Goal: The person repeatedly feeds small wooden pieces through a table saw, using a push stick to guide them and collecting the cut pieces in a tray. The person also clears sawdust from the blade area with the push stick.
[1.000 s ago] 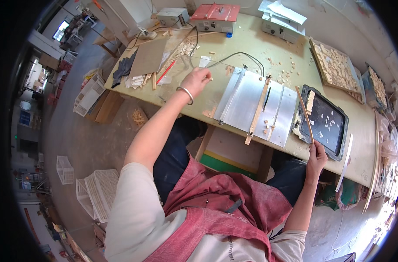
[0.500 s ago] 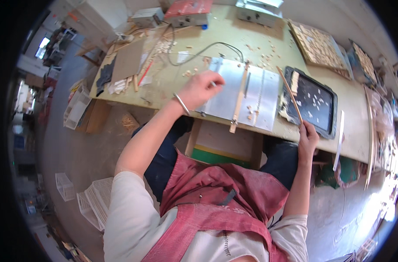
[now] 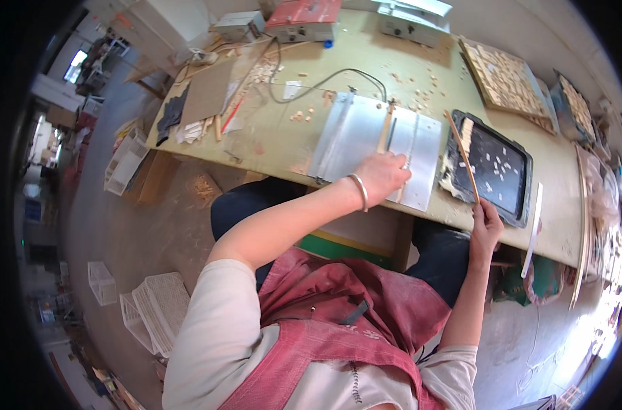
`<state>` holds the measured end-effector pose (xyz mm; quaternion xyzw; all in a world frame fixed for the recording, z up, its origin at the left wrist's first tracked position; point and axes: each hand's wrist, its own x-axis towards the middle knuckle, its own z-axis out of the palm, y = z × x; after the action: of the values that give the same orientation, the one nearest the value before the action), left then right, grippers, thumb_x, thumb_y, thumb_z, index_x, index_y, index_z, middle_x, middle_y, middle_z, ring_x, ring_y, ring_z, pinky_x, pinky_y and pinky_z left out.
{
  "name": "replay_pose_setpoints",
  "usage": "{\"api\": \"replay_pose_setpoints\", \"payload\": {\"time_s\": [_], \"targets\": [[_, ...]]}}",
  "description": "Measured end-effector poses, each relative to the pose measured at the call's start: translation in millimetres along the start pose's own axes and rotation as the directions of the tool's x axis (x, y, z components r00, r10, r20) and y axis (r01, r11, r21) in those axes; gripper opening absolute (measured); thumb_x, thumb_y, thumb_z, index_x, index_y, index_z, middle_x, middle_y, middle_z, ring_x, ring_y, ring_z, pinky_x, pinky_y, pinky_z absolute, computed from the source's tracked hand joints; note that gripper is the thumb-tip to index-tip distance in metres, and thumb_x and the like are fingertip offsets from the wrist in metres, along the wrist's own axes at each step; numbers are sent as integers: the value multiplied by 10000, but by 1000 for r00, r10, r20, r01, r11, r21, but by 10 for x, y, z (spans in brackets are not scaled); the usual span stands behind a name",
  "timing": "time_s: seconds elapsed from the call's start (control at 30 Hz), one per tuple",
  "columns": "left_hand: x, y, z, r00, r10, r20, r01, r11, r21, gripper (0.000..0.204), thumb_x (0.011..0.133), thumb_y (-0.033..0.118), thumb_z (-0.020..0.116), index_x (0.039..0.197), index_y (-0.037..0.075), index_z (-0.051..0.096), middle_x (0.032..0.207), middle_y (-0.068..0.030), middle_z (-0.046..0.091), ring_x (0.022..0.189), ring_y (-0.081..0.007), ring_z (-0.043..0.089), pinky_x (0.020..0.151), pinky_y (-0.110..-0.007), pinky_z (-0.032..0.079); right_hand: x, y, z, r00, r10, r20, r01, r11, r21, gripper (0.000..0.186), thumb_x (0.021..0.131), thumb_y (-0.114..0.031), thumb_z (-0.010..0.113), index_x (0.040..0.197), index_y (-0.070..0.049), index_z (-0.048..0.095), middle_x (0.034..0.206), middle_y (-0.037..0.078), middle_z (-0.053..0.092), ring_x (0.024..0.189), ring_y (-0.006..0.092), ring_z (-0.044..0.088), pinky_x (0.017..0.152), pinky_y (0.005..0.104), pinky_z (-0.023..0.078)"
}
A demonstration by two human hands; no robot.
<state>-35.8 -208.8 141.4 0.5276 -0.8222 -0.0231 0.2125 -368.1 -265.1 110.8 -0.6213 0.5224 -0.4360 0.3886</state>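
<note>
My left hand, a bangle at its wrist, is over the near part of a silver metal plate on the table. Its fingers are bent together near the dark slot and small wood bits; whatever they pinch is hidden. Beneath the hand runs a pale wooden strip fixed across the plate, its near part covered. Closed at the table's front edge, my right hand grips a thin wooden stick by its near end. The stick slants up over the left rim of a black tray holding small white pieces.
A board covered with small wooden blocks lies at the far right, beside a bin of blocks. Control boxes, one with a red top, stand at the back, and a dark cable loops toward the plate. A white strip overhangs the front edge.
My left hand has moved right, from the plate's left side to over the wooden strip and slot. My right hand still holds the stick in about the same place.
</note>
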Motion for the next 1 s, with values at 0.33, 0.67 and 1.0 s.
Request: {"api": "replay_pose_setpoints", "payload": {"time_s": [0.33, 0.67, 1.0], "targets": [[117, 56, -12, 985, -120, 124, 138, 980, -143, 27, 899, 78, 637, 923, 86, 647, 992, -142, 619, 904, -354, 685, 779, -455, 571, 12, -65, 31, 1000, -23, -11, 23, 997, -80, 173, 1030, -49, 670, 1159, 42, 742, 912, -10, 650, 865, 71, 560, 784, 233, 455], [134, -155, -328, 945, -261, 200, 312, 903, -296, 46, 899, 66, 695, 937, 61, 670, 979, -149, 647, 906, -375, 677, 811, -451, 564, 11, -74, 55, 998, -57, -15, 57, 998, -33, 163, 1008, -32, 684, 1143, 30, 751, 909, -20, 642, 833, 62, 539, 737, 228, 432], [101, -67, -313, 945, -208, 252, 257, 949, -180, 143, 907, 59, 708, 1032, 67, 638, 1044, -151, 623, 962, -394, 667, 837, -483, 554, -14, -91, 64, 999, -43, -18, 42, 999, -24, 155, 1009, -35, 684, 1130, 28, 757, 894, -18, 629, 828, 62, 534, 737, 227, 427]]}}
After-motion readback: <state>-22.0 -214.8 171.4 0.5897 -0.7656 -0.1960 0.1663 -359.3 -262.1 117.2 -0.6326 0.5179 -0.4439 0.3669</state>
